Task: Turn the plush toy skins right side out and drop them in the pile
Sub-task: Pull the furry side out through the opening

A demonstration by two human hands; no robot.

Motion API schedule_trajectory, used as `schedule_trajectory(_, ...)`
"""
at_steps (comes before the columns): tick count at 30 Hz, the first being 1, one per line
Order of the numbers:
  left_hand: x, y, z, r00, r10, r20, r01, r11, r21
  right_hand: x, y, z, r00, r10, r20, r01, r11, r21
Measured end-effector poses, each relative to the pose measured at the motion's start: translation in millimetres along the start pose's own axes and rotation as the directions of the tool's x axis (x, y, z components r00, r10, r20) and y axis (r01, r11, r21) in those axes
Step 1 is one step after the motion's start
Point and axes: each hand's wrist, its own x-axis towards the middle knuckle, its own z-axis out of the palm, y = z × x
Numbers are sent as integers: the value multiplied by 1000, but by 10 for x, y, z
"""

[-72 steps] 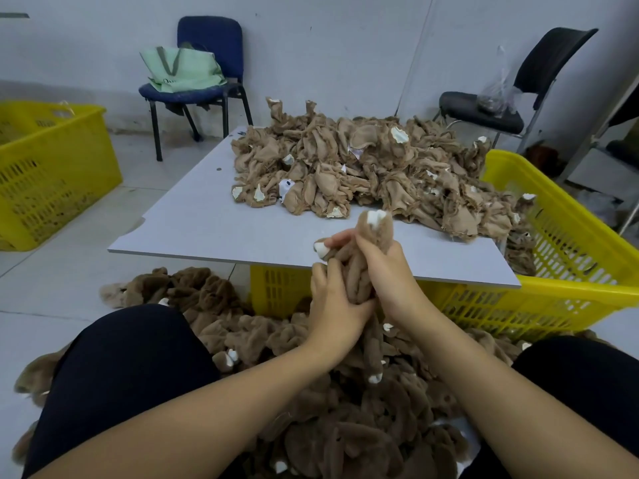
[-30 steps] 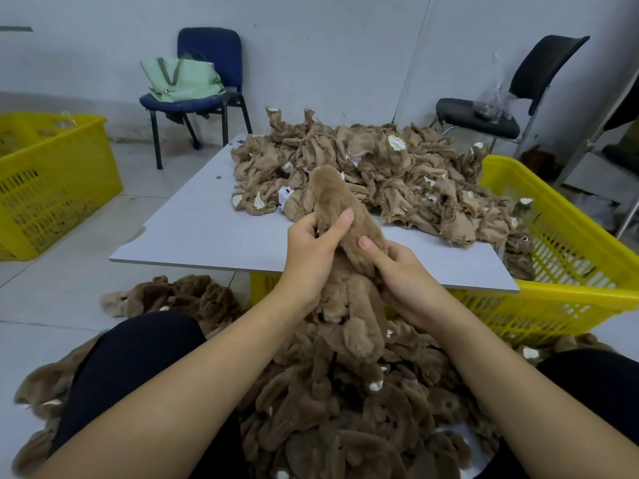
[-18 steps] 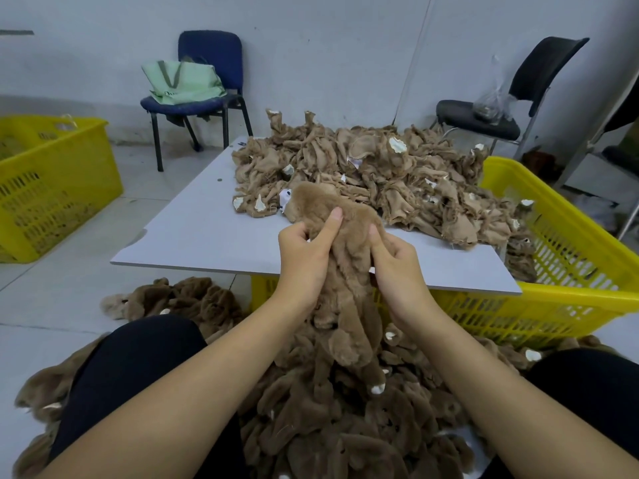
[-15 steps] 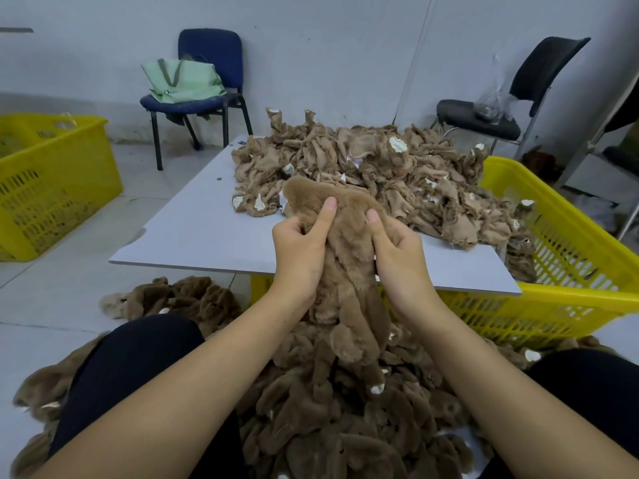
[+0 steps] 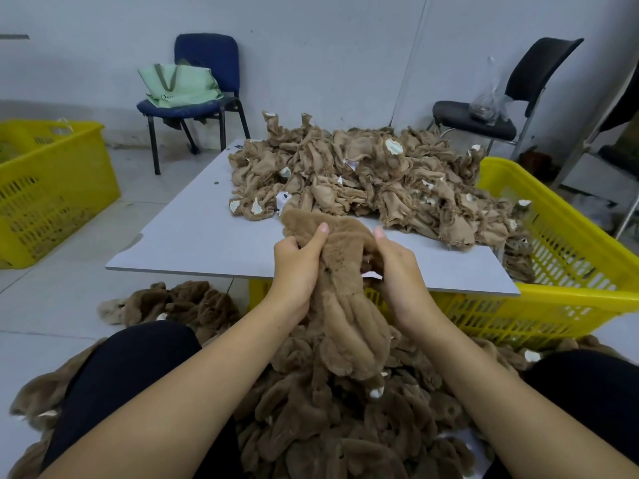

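Note:
A brown furry plush skin [image 5: 345, 305], fur side out, hangs between my two hands above my lap. My left hand [image 5: 297, 267] grips its upper left part, thumb on the fur. My right hand [image 5: 397, 271] grips the upper right part, with a bit of white showing under its fingers. A heap of inside-out tan skins [image 5: 373, 181] lies on the grey board [image 5: 193, 236] ahead. The pile of furry turned skins [image 5: 328, 420] covers the floor between my knees.
A yellow crate [image 5: 560, 271] stands under and right of the board, another yellow crate [image 5: 52, 188] at the left. A blue chair with a green bag [image 5: 186, 84] and a black chair [image 5: 484, 115] stand by the wall. My dark-clad knees flank the pile.
The skin went from a narrow roll with white tips to fur side out. My hands have since spread its top wider and lowered it slightly.

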Motion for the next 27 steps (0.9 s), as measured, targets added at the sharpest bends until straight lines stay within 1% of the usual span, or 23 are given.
schedule_trajectory(3, 27, 5, -23, 998, -59, 26, 59, 998, -13, -70, 13, -28, 971, -206, 118, 218, 971, -100)
schedule_trajectory(4, 19, 1, -24, 997, -67, 27, 67, 998, -3, -77, 13, -37, 960, -247, 134, 262, 958, -113)
schedule_trajectory(6, -1, -16, -6, 997, -69, 36, 69, 998, 9, -84, -15, -35, 954, -276, 119, 286, 955, -78)
schedule_trajectory(8, -30, -25, 24, 996, -69, 60, 70, 997, -24, -89, -43, -23, 956, -278, 98, 284, 957, -56)
schedule_trajectory(11, -66, 10, 43, 998, -38, 59, 40, 998, -44, -87, -54, -15, 955, -289, 71, 292, 956, -37)
schedule_trajectory(14, -59, 23, 37, 997, -21, 70, 21, 1000, -10, -78, -62, -3, 950, -311, 28, 313, 947, -76)
schedule_trajectory(15, -66, 9, 40, 997, -26, 73, 25, 1000, 14, -76, -61, 2, 949, -315, 23, 315, 943, -104)
schedule_trajectory(16, -71, -19, 44, 999, -21, 50, 16, 996, 86, -75, -57, 4, 948, -317, 26, 318, 938, -140)
schedule_trajectory(17, -67, -54, 40, 1000, 16, -11, -13, 978, 207, -71, -50, 3, 947, -320, 38, 321, 930, -180)
schedule_trajectory(18, -75, -73, 28, 991, 92, -95, -55, 940, 337, -64, -41, 2, 945, -322, 54, 326, 921, -214)
schedule_trajectory(19, -94, -65, 10, 968, 190, -167, -106, 903, 416, -58, -34, 1, 944, -324, 70, 331, 915, -232)
schedule_trajectory(20, -120, -46, -16, 941, 280, -190, -180, 889, 420, -53, -27, -3, 941, -329, 80, 339, 910, -238)
schedule_trajectory(21, -145, -33, -30, 924, 351, -152, -272, 883, 383, -51, -26, -10, 937, -340, 79, 349, 908, -233)
schedule_trajectory(22, -171, -25, -30, 913, 402, -72, -356, 868, 346, -46, -20, -19, 932, -355, 68, 361, 905, -223)
schedule_trajectory(23, -213, -21, -19, 898, 440, 29, -421, 837, 348, -41, -15, -25, 928, -368, 49, 370, 904, -212)
schedule_trajectory(25, -310, -41, 22, 839, 493, 232, -541, 705, 457, -40, -18, -44, 927, -374, 4, 370, 914, -167)
schedule_trajectory(26, -340, -67, 42, 803, 515, 299, -592, 629, 504, -34, -25, -61, 932, -363, -13, 358, 924, -133)
schedule_trajectory(27, -361, -92, 58, 773, 540, 334, -628, 576, 524, -26, -33, -84, 936, -350, -18, 347, 932, -103)
